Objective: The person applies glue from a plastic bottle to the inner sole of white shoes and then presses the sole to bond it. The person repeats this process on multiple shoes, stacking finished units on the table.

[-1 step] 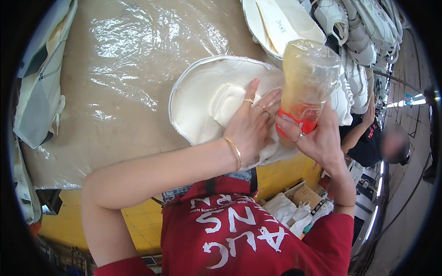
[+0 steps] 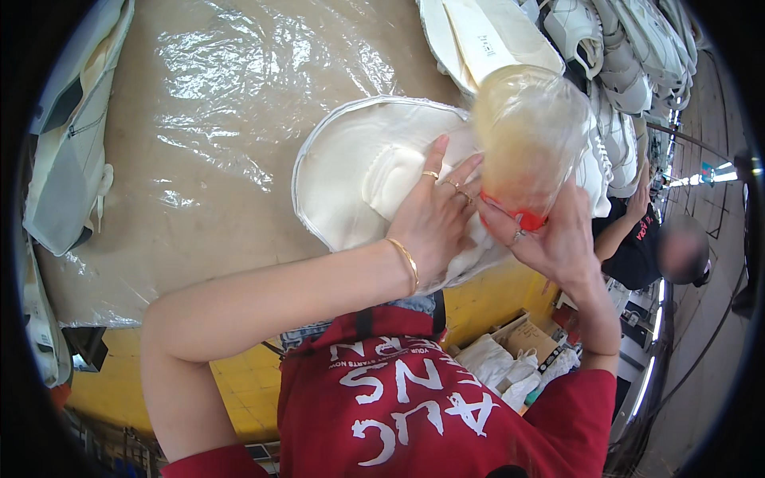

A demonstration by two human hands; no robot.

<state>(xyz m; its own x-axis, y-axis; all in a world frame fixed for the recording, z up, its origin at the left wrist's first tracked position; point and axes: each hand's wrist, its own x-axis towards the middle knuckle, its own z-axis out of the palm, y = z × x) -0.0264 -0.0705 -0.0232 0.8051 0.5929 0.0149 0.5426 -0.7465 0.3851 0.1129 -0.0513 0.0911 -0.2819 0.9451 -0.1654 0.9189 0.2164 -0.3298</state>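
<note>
My left hand point(image 2: 434, 211), with rings and a gold bracelet, lies flat on a white padded fabric piece point(image 2: 358, 171) with a piped rim, on the plastic-covered table point(image 2: 207, 119). Its fingers press next to a raised pad in the middle of the piece. My right hand point(image 2: 550, 239) grips a clear plastic bottle point(image 2: 530, 135) of yellowish liquid, upside down, with its red cap point(image 2: 518, 215) pointing down at the fabric just right of my left fingers.
More white fabric pieces point(image 2: 486, 40) are stacked at the table's far right. Grey-white pieces point(image 2: 68, 143) hang along the left edge. Another person in a dark top point(image 2: 637, 239) stands at the right. A cardboard box of white scraps point(image 2: 518, 358) sits below.
</note>
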